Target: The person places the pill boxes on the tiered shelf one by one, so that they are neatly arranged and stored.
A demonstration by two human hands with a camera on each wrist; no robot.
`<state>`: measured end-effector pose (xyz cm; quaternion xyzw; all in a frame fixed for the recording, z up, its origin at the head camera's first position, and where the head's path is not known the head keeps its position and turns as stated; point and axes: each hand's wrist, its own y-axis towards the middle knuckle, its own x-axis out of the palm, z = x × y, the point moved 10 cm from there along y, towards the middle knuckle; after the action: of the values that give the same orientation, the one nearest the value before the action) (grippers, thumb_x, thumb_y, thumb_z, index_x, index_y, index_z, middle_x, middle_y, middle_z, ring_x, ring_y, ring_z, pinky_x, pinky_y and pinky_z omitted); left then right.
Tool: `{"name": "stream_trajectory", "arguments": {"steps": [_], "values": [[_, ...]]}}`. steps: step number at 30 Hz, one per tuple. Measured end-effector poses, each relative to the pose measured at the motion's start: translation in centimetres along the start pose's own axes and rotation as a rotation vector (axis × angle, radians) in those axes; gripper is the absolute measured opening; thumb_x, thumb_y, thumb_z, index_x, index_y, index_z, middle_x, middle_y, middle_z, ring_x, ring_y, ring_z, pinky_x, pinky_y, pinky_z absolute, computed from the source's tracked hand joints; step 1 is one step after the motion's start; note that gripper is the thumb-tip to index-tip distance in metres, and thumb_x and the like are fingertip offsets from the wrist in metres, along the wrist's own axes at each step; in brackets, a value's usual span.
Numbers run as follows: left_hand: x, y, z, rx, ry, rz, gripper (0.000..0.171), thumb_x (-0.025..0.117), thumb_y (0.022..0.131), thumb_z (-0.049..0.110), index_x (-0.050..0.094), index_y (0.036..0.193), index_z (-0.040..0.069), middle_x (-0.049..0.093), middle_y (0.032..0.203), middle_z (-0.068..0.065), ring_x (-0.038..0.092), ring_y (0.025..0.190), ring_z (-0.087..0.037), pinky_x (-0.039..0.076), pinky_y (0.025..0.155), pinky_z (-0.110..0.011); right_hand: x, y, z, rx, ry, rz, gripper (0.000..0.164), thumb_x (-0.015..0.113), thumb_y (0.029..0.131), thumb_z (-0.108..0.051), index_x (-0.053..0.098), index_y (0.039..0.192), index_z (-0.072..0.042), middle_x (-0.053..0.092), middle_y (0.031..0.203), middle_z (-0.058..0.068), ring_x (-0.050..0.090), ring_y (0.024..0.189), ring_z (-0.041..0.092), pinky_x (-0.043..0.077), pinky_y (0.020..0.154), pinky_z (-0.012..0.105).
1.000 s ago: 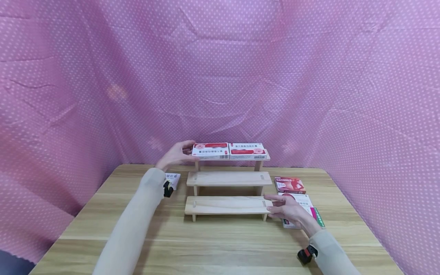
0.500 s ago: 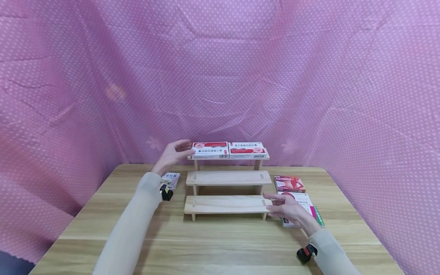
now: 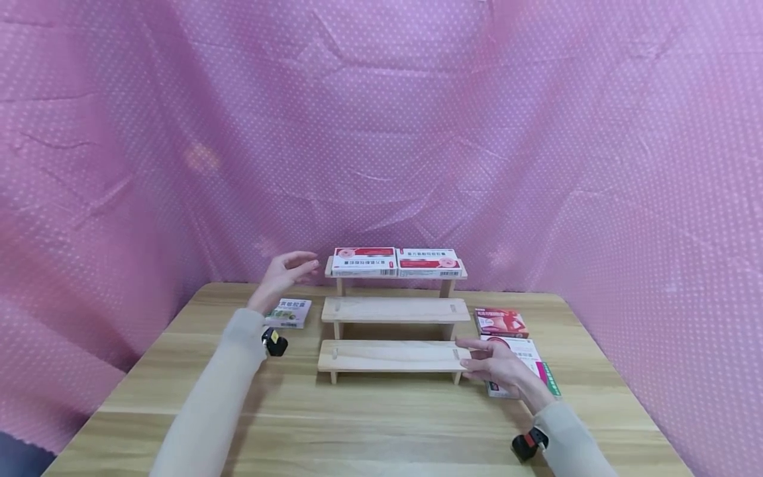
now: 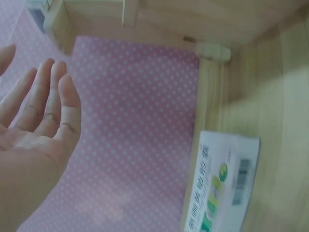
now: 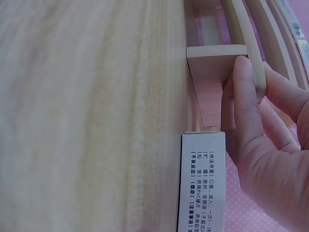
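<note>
A three-step wooden display rack stands on the table. Two red-and-white medicine boxes lie end to end on its top step, a left one and a right one. Left of that step, my left hand is in the air, apart from the boxes and holding nothing. Its fingers are extended in the left wrist view, palm showing. My right hand grips the right end of the lowest step. In the right wrist view, thumb and fingers lie on either side of the board's edge.
On the table left of the rack lies a white-and-green medicine box. To the right are a red box, a white box partly behind my right hand, and a box with a green end. Pink dotted cloth hangs behind.
My left hand has let go of the left box on the top step and moved left and slightly down, away from it. The right hand stays at the lowest step.
</note>
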<state>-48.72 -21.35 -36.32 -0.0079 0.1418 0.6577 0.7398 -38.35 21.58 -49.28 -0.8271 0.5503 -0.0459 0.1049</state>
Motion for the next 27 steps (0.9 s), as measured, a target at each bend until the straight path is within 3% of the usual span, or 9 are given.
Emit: {"name": "stream_trajectory", "arguments": {"steps": [8, 14, 16, 21, 24, 27], "values": [[-2.0, -2.3, -2.8, -0.037, 0.084, -0.043, 0.056, 0.073, 0.089, 0.029, 0.053, 0.135, 0.004, 0.061, 0.132, -0.018, 0.066, 0.103, -0.014, 0.053, 0.099, -0.041, 0.3, 0.3, 0.0, -0.022, -0.002, -0.007, 0.058, 0.066, 0.091, -0.004, 0.043, 0.145, 0.002, 0.058, 0.125, 0.02, 0.067, 0.097, 0.017, 0.059, 0.088, 0.035], [-3.4, -3.6, -5.2, -0.023, 0.103, -0.065, 0.055, 0.073, 0.088, 0.019, 0.052, 0.135, 0.0, 0.06, 0.132, -0.019, 0.065, 0.103, -0.008, 0.054, 0.098, -0.038, 0.2, 0.2, 0.2, -0.001, 0.007, 0.002, 0.059, 0.066, 0.091, -0.004, 0.043, 0.145, 0.001, 0.058, 0.124, 0.02, 0.067, 0.097, 0.018, 0.059, 0.087, 0.034], [-4.0, -3.9, -6.0, -0.033, 0.123, -0.055, 0.055, 0.073, 0.088, 0.021, 0.052, 0.136, 0.001, 0.06, 0.132, -0.018, 0.064, 0.105, -0.007, 0.053, 0.097, -0.031, 0.2, 0.2, 0.2, 0.001, 0.008, 0.003, 0.06, 0.067, 0.091, -0.005, 0.043, 0.145, 0.0, 0.057, 0.124, 0.021, 0.067, 0.097, 0.018, 0.059, 0.087, 0.033], [-5.1, -4.4, -6.9, -0.032, 0.255, -0.029, 0.055, 0.072, 0.089, 0.021, 0.053, 0.136, 0.001, 0.058, 0.134, -0.022, 0.059, 0.113, -0.017, 0.049, 0.088, -0.014, 0.1, 0.1, 0.1, -0.01, 0.013, 0.004, 0.06, 0.066, 0.091, -0.004, 0.042, 0.145, 0.002, 0.056, 0.129, 0.023, 0.067, 0.097, 0.018, 0.059, 0.087, 0.034], [-5.7, -4.5, -7.6, -0.051, 0.314, -0.01, 0.054, 0.073, 0.088, 0.018, 0.054, 0.135, 0.001, 0.056, 0.134, -0.025, 0.056, 0.115, -0.029, 0.052, 0.086, -0.022, 0.0, 0.0, 0.1, -0.012, 0.011, 0.008, 0.06, 0.066, 0.091, -0.003, 0.042, 0.145, 0.002, 0.056, 0.13, 0.024, 0.067, 0.097, 0.019, 0.059, 0.088, 0.035], [-6.2, -4.5, -8.5, -0.075, 0.361, 0.0, 0.056, 0.072, 0.088, 0.018, 0.053, 0.137, 0.0, 0.054, 0.136, -0.027, 0.053, 0.118, -0.036, 0.05, 0.094, -0.033, -0.1, 0.1, 0.2, 0.001, 0.009, 0.025, 0.06, 0.067, 0.09, -0.002, 0.044, 0.145, 0.0, 0.056, 0.127, 0.023, 0.067, 0.096, 0.019, 0.059, 0.089, 0.036]]}}
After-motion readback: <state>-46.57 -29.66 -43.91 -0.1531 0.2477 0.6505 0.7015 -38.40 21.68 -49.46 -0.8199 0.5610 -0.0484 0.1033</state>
